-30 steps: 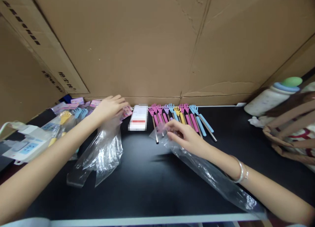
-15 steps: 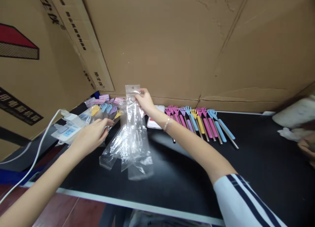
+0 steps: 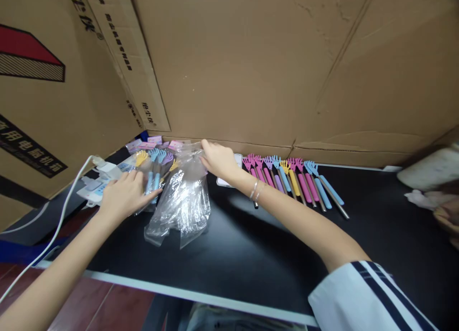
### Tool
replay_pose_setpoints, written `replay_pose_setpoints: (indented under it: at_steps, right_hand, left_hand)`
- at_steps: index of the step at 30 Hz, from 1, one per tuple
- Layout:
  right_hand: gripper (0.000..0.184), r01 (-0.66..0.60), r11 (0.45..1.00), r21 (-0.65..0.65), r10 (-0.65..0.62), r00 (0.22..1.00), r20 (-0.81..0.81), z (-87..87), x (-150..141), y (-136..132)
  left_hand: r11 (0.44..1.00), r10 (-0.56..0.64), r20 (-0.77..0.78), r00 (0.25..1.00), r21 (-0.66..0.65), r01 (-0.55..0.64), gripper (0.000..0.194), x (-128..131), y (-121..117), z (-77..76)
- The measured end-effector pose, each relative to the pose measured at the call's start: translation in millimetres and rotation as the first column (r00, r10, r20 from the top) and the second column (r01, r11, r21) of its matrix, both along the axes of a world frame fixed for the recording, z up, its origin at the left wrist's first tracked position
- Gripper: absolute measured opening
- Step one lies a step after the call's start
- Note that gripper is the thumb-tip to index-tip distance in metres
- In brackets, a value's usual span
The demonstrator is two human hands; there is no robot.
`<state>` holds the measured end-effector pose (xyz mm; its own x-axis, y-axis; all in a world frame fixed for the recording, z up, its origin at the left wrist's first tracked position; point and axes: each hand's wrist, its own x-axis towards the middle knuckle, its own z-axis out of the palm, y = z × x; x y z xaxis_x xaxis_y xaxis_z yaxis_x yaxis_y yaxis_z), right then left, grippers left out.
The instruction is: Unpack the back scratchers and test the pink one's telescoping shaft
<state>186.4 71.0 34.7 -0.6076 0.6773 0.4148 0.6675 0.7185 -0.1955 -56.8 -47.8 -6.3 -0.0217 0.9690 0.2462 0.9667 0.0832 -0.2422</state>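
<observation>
Clear bags (image 3: 186,197) are pinched by the right hand (image 3: 218,159), the left hand (image 3: 125,196) spread by wrapped scratchers (image 3: 157,179).

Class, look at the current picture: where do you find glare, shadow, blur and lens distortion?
Head view: bright glare streaks the clear plastic bags. Head view: a dark shadow lies on the black tabletop below the right forearm. Head view: the pale bottle looks blurred. Head view: the left forearm seems stretched cornerward, probably wide-angle distortion.
</observation>
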Motion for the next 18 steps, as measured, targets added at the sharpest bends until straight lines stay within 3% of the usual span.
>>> replay_pose_setpoints:
  at_steps: [3,6,10,13,15,18]
  right_hand:
    - [0.024,-0.056,0.988,0.146,0.035,0.989,0.144,-2.6,23.5,-23.8]
    - [0.027,-0.095,0.982,0.164,0.067,0.983,0.169,-5.4,54.5,-42.6]
    - [0.027,-0.042,0.995,0.089,0.032,0.993,0.112,-3.8,101.0,-55.2]
    - [0.021,-0.013,0.999,-0.031,0.013,1.000,0.015,-1.8,131.0,-56.7]
    - [0.016,-0.048,0.990,-0.136,0.037,0.996,-0.083,-3.1,144.7,-56.0]
    - [0.013,-0.157,0.936,-0.316,0.073,0.962,-0.262,-7.9,150.4,-55.4]
  left_hand:
    - [1.000,0.010,-0.032,0.999,-0.019,-0.011,0.043,3.3,2.8,5.0]
    - [0.997,0.045,-0.003,0.999,-0.060,-0.045,0.034,3.7,2.2,13.9]
    - [0.982,0.172,0.175,0.969,-0.108,-0.155,0.033,-4.3,-2.8,31.6]
    - [0.961,0.248,0.353,0.902,0.027,-0.275,0.028,-14.3,-4.9,44.5]
    - [0.944,0.183,0.520,0.834,0.145,-0.297,0.023,-17.1,-4.6,50.8]
    - [0.908,-0.086,0.752,0.654,0.329,-0.260,0.019,-4.8,-2.3,57.1]
